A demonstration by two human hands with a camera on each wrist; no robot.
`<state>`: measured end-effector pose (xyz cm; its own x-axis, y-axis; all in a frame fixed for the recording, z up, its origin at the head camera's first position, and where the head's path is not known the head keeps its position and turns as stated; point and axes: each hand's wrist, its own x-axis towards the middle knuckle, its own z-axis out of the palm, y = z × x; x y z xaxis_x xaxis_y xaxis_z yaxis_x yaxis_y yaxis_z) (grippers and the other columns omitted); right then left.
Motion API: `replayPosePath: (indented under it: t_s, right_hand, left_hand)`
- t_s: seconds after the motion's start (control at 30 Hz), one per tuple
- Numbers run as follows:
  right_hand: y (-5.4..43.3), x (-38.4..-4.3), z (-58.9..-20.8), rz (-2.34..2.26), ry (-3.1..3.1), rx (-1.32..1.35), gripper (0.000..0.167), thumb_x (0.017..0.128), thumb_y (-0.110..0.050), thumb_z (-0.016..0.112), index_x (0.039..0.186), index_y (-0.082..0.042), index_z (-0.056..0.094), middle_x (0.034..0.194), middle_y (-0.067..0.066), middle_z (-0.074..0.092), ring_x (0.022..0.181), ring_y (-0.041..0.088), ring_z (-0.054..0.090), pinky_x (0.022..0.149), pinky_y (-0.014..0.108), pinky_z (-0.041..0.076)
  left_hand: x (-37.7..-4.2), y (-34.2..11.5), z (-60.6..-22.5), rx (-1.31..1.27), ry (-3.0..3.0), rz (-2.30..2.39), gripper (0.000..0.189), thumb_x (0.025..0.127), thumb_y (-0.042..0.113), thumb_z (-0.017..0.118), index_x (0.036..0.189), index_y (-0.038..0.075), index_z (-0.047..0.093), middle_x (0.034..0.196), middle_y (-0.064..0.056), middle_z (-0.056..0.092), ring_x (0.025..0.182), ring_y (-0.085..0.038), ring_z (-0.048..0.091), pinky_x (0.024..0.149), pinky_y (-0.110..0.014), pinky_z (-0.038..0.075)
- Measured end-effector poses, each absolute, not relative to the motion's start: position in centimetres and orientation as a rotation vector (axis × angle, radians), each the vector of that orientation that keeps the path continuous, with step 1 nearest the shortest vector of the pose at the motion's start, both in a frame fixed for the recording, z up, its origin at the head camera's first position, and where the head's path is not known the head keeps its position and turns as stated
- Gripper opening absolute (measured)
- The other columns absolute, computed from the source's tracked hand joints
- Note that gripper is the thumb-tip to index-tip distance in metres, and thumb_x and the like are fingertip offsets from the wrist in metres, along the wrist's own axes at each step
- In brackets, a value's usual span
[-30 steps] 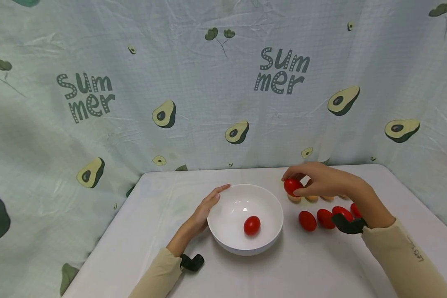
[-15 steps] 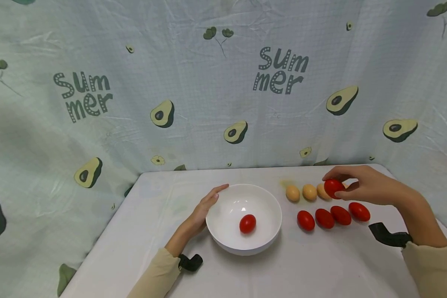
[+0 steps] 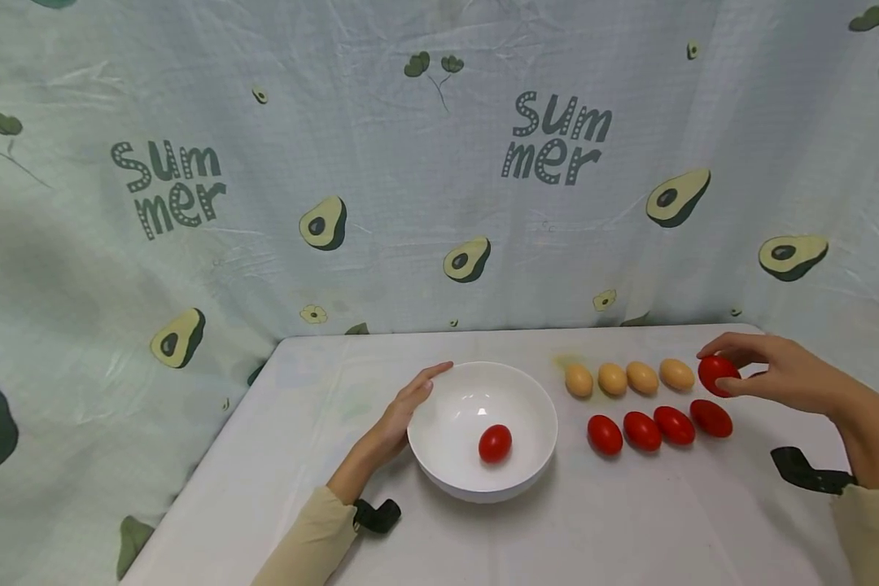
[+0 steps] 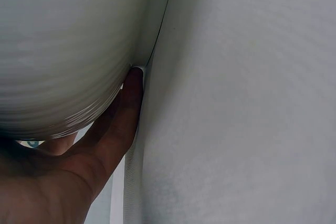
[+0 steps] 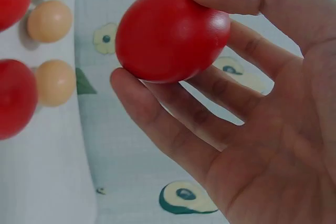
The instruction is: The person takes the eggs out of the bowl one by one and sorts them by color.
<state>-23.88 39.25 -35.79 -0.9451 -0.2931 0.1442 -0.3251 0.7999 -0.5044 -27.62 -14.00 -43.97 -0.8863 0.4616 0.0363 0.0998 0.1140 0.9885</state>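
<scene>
My right hand (image 3: 794, 374) pinches a red egg (image 3: 718, 375) between thumb and fingers above the right part of the table. In the right wrist view the thumb lies on top of the egg (image 5: 173, 32) and the fingers support it from below. A white bowl (image 3: 425, 446) stands mid-table with one red egg (image 3: 495, 443) inside. My left hand (image 3: 397, 419) rests against the bowl's left side, fingers extended along the outer wall. In the left wrist view these fingers (image 4: 128, 111) touch the bowl's wall (image 4: 63, 51).
A row of light-brown eggs (image 3: 612, 379) lies at the table's back right. In front of it is a row of several red eggs (image 3: 641, 430). A cloth (image 3: 381, 163) printed with avocados hangs behind the white table (image 3: 593, 521).
My right hand has carried the red egg rightward, from over the left end of the light-brown eggs to beyond their right end. The left hand and bowl have stayed in place.
</scene>
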Motion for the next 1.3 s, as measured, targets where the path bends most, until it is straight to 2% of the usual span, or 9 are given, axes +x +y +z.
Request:
replayPosePath:
  t_s: [0.13,0.3,0.37,0.43,0.57,0.63,0.8,1.0,1.3]
  right_hand:
    - [40.3,-23.9,-36.6,0.836,-2.909,0.459,0.041,0.088,-0.014,0.078,0.125,-0.007,0.061,0.113,0.011,0.069,0.090,-0.009,0.052,0.064,0.024,0.056]
    - [41.6,-24.0,-37.6,0.878,-2.867,0.462,0.040,0.088,-0.011,0.077,0.124,-0.006,0.059,0.104,-0.018,0.063,0.087,-0.009,0.052,0.064,0.023,0.055]
    - [42.1,-24.1,-38.0,0.894,-2.866,0.458,0.040,0.089,-0.011,0.076,0.124,-0.004,0.059,0.103,-0.020,0.061,0.087,-0.008,0.053,0.064,0.023,0.056]
    - [42.5,-24.2,-38.5,0.897,-2.886,0.444,0.040,0.090,-0.011,0.075,0.125,-0.003,0.058,0.108,-0.011,0.064,0.087,-0.005,0.054,0.064,0.023,0.056]
    - [43.2,-24.6,-39.5,0.907,-2.973,0.385,0.042,0.092,-0.012,0.072,0.128,0.001,0.055,0.115,0.017,0.064,0.091,0.007,0.058,0.064,0.025,0.058]
    - [43.6,-24.7,-39.9,0.922,-3.018,0.362,0.043,0.094,-0.011,0.069,0.130,0.006,0.054,0.116,0.024,0.063,0.094,0.015,0.059,0.065,0.026,0.059]
    - [44.5,-25.0,-40.8,0.959,-3.138,0.323,0.047,0.100,-0.015,0.062,0.136,0.013,0.049,0.122,0.031,0.060,0.103,0.027,0.060,0.069,0.026,0.060]
    - [45.1,-25.4,-41.3,1.014,-3.230,0.288,0.053,0.103,-0.022,0.058,0.139,0.015,0.048,0.129,0.035,0.059,0.105,0.025,0.061,0.074,0.028,0.060]
    - [45.2,-25.7,-41.4,1.084,-3.254,0.241,0.054,0.100,-0.023,0.062,0.135,0.015,0.048,0.123,0.031,0.061,0.104,0.025,0.061,0.080,0.040,0.064]
  left_hand:
    - [-27.6,-13.9,-43.9,0.552,2.115,1.844,0.049,0.113,0.030,0.025,0.161,0.024,0.036,0.171,0.000,0.026,0.159,-0.026,0.026,0.128,-0.051,0.028]
    - [-27.6,-13.9,-43.8,0.551,2.105,1.844,0.049,0.114,0.029,0.024,0.161,0.023,0.035,0.171,0.000,0.026,0.158,-0.026,0.026,0.128,-0.051,0.028]
    - [-27.6,-13.9,-43.8,0.554,2.105,1.841,0.049,0.114,0.030,0.025,0.161,0.023,0.035,0.172,0.000,0.025,0.158,-0.025,0.026,0.128,-0.051,0.028]
    - [-27.6,-13.9,-43.8,0.557,2.105,1.838,0.049,0.114,0.031,0.025,0.161,0.024,0.036,0.171,0.001,0.026,0.158,-0.025,0.027,0.127,-0.050,0.030]
    - [-27.6,-13.8,-43.8,0.559,2.110,1.834,0.049,0.114,0.030,0.024,0.161,0.023,0.035,0.171,-0.001,0.026,0.157,-0.027,0.029,0.127,-0.050,0.031]
    - [-27.6,-13.8,-43.8,0.552,2.114,1.833,0.049,0.114,0.029,0.024,0.161,0.022,0.035,0.171,-0.001,0.027,0.157,-0.027,0.029,0.127,-0.050,0.030]
    - [-27.6,-14.0,-43.8,0.557,2.103,1.835,0.050,0.114,0.029,0.024,0.162,0.021,0.034,0.172,-0.004,0.025,0.157,-0.028,0.028,0.127,-0.051,0.029]
    - [-27.6,-14.0,-43.9,0.560,2.103,1.841,0.050,0.114,0.030,0.024,0.162,0.020,0.033,0.172,-0.005,0.026,0.157,-0.029,0.028,0.127,-0.051,0.029]
    - [-27.7,-13.9,-44.0,0.565,2.103,1.842,0.050,0.114,0.027,0.022,0.162,0.020,0.033,0.172,-0.006,0.025,0.158,-0.030,0.027,0.127,-0.053,0.028]
